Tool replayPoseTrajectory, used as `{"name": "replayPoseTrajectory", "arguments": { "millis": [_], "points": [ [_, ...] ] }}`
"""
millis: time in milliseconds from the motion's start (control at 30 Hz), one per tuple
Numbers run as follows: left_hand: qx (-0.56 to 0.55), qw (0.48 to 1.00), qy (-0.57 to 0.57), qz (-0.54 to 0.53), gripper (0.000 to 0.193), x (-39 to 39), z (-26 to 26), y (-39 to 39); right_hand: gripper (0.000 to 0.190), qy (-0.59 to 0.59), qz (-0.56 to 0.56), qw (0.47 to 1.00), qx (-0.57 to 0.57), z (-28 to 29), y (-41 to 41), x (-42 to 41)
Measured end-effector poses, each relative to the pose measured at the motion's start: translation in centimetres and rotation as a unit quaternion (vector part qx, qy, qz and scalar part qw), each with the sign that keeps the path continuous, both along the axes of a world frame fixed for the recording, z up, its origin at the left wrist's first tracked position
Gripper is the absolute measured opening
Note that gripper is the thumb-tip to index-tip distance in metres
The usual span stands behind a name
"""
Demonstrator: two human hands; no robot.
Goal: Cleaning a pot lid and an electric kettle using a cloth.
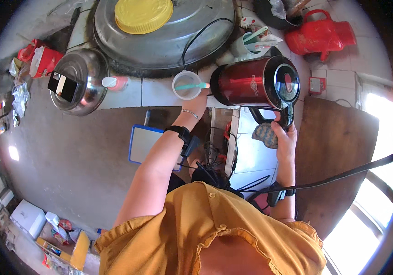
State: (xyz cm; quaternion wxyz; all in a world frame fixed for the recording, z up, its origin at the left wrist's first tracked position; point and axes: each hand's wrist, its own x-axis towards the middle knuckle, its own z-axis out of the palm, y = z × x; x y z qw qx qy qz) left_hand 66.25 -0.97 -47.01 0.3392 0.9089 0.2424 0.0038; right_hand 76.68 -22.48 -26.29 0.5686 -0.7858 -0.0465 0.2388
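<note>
My right hand [287, 139] grips the black handle [287, 115] of a dark red electric kettle [242, 82]. The kettle is tipped, its base to the left and its lid [287, 82] to the right. A grey-blue and beige knitted cloth [265, 135] hangs at the thumb of that hand. My left hand [199, 99] reaches to the counter edge by the kettle's base. Its fingers are mostly hidden, so its grip does not show. Over it appears a clear plastic cup [182, 93], with a teal toothbrush [189, 86] across it.
Behind stands a large metal lid [169, 48] bearing a yellow plastic lid [143, 15]. A toothbrush cup [241, 48] and a red thermos jug [315, 36] are at right. At left, a phone [62, 86] rests on a steel pot [88, 79]. Cables [213, 151] hang below the counter.
</note>
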Motion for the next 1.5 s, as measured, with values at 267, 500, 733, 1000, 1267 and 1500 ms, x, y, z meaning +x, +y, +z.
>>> {"name": "replayPoseTrajectory", "arguments": {
  "millis": [267,500,733,1000,1267,1500],
  "points": [
    [-0.124,0.981,-0.063,0.135,0.018,0.0,0.5,1.8,0.012,0.027,-0.026,0.999,0.0,-0.4,1.0,-0.5],
    [0.062,0.996,0.067,0.02,0.015,-0.3,0.7,3.7,0.015,0.031,-0.009,0.999,0.006,-0.6,2.0,-0.8],
    [0.023,0.994,0.094,0.045,0.02,-0.6,1.7,4.1,0.014,0.041,-0.002,0.999,0.026,-0.1,3.8,-1.5],
    [0.03,0.994,0.066,0.084,0.019,-0.9,1.6,4.3,0.014,-0.052,0.071,0.992,-0.09,0.6,5.1,-1.3],
    [0.252,0.901,-0.29,0.201,0.048,-6.6,10.4,6.6,0.014,-0.064,0.049,0.99,-0.113,0.0,4.3,-0.9],
    [0.201,0.938,-0.152,0.237,0.057,-5.8,7.0,10.2,0.011,-0.05,0.063,0.995,-0.06,0.4,5.1,-1.3]
  ]
}}
